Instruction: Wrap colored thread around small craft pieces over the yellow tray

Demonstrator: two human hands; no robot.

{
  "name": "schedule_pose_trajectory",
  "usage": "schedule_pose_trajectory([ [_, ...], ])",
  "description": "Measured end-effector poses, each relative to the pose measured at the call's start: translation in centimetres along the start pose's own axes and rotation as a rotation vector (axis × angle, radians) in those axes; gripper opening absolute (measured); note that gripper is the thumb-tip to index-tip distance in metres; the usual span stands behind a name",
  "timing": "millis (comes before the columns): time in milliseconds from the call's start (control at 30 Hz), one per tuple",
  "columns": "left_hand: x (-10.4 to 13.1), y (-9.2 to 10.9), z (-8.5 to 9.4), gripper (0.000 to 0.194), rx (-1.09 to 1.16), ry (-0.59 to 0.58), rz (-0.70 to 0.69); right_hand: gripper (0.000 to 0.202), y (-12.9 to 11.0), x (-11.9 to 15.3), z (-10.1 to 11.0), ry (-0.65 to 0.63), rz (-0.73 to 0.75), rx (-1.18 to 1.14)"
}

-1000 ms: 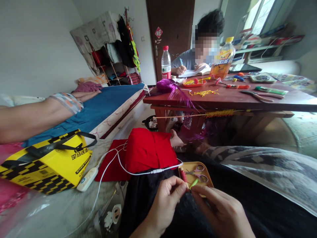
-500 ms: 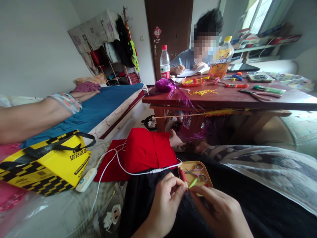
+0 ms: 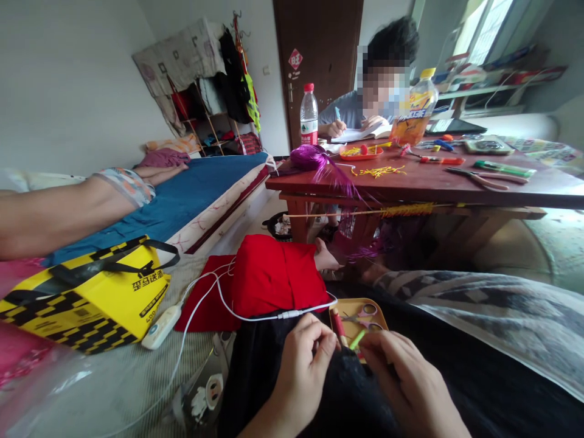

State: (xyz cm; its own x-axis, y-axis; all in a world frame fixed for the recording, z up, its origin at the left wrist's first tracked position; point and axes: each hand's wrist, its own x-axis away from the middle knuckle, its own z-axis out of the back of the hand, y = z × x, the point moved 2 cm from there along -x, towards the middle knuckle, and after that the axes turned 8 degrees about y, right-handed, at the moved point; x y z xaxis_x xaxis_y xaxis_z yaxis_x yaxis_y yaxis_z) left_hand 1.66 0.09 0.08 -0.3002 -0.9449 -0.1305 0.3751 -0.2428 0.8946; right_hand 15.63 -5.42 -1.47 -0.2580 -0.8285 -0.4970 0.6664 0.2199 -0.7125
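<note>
My left hand [image 3: 306, 371] is closed in a pinch over the black cloth [image 3: 349, 395] on my lap; what its fingertips hold is too small to name. To its right, my right hand [image 3: 406, 377] is also pinched, a little apart from the left, its hold likewise too small to make out. Just beyond both hands lies a yellow tray [image 3: 382, 311] with scissors [image 3: 367, 310], a red thread spool [image 3: 338, 325] and a bright green piece [image 3: 357, 339]. Red cloth [image 3: 278, 274] is bunched beyond my left hand, with a white cable [image 3: 255, 319] across it.
A person [image 3: 387, 48] writes at the red-brown table [image 3: 410, 185], which bears bottles, pliers [image 3: 483, 177] and purple strands [image 3: 314, 159]. At left are a yellow bag [image 3: 109, 298], a power strip [image 3: 160, 326] and another person's legs [image 3: 59, 210] on the blue bed [image 3: 214, 182].
My hands have moved apart; their fingertips were almost touching before. My right hand has shifted slightly right. The whole view has shifted a little.
</note>
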Motion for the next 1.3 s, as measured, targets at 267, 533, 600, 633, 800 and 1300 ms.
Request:
schedule_pose_trajectory([
  [267,0.0,0.2,-0.1,0.032,-0.005,0.001,0.001,0.010,-0.3,-0.4,-0.5,-0.006,0.152,0.035],
  [533,0.1,0.0,-0.5,0.034,-0.055,-0.009,-0.019,0.010,-0.3,-0.6,-0.8,-0.009,0.276,0.068],
  [600,0.1,0.1,-0.3,0.034,-0.107,0.001,-0.052,0.011,-0.3,-0.7,-1.0,0.000,0.299,0.082],
  [633,0.1,0.2,-0.1,0.031,-0.146,0.034,-0.078,0.010,-0.3,-0.7,-1.0,0.003,0.296,0.086],
  [800,0.2,0.9,1.1,0.019,-0.226,0.159,-0.181,0.009,-0.2,-0.7,-0.6,0.121,0.230,0.079],
  [1300,0.1,1.3,0.7,0.012,-0.271,0.067,-0.290,0.006,1.3,0.0,-0.3,0.075,0.170,0.008],
])
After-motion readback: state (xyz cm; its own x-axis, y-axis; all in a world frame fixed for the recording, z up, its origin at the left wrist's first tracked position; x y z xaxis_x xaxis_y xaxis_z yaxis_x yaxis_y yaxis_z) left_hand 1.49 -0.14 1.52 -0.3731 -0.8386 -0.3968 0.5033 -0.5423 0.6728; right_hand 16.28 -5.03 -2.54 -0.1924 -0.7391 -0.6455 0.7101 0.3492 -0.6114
